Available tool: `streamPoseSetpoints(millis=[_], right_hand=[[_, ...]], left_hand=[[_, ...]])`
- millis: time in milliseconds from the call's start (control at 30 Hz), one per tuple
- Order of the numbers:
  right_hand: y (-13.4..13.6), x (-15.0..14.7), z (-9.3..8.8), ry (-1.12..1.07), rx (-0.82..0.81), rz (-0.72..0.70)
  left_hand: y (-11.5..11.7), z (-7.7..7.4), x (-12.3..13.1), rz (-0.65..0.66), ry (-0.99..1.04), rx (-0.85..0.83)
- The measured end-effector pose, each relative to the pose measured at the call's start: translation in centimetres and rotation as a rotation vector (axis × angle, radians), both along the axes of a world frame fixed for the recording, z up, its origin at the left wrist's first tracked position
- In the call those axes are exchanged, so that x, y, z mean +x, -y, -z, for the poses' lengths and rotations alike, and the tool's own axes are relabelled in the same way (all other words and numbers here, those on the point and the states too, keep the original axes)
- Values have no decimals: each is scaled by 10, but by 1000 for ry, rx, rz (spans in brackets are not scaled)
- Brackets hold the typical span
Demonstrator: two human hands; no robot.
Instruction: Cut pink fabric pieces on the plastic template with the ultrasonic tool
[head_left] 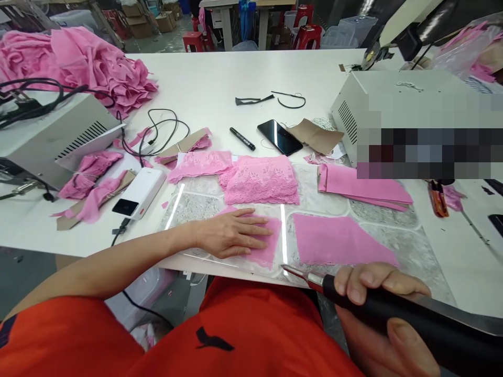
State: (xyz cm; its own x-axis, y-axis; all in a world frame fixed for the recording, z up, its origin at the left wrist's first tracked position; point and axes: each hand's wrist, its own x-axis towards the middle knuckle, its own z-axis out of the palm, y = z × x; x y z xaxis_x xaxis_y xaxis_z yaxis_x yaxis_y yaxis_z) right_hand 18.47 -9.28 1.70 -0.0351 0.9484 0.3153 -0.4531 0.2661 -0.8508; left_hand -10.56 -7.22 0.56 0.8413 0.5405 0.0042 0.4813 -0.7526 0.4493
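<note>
My left hand (236,233) lies flat, fingers stretched out, on a small pink fabric piece (271,251). My right hand (377,303) is wrapped round a thick black-handled tool with a slim metal tip (416,319), at the lower right. Its tip points left, just right of the fabric under my left hand; whether it touches the mat cannot be seen. Another flat pink piece (341,241) lies to the right on the grey stone-patterned mat (412,251). Behind my left hand are pink lace pieces (261,180). A folded pink stack (361,186) lies at the mat's back right.
A white power bank (139,193) with a cable is at left, near a grey vented box (66,136) and a pink fabric heap (86,63). Behind the lace lie a black marker (242,139) and a phone (280,137). Another vented box (346,123) and orange-handled snips (438,199) are at right.
</note>
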Motion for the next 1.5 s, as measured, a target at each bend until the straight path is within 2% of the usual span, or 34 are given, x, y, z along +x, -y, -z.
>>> streamPoseSetpoints(millis=[200,433,900,1333,1500], right_hand=[[3,-12,-3,9,68,-96],[7,-12,-1,49,53,-48],[6,-16,0,35,62,-77],[7,-22,0,34,40,-114],[8,-24,-2,41,66,-128]], left_hand=[[8,7,0,-2,49,-32],[7,11,-1,13,121,-32],[9,11,-1,11,131,-15],[8,9,0,31,52,-14],[8,11,-1,46,73,33]])
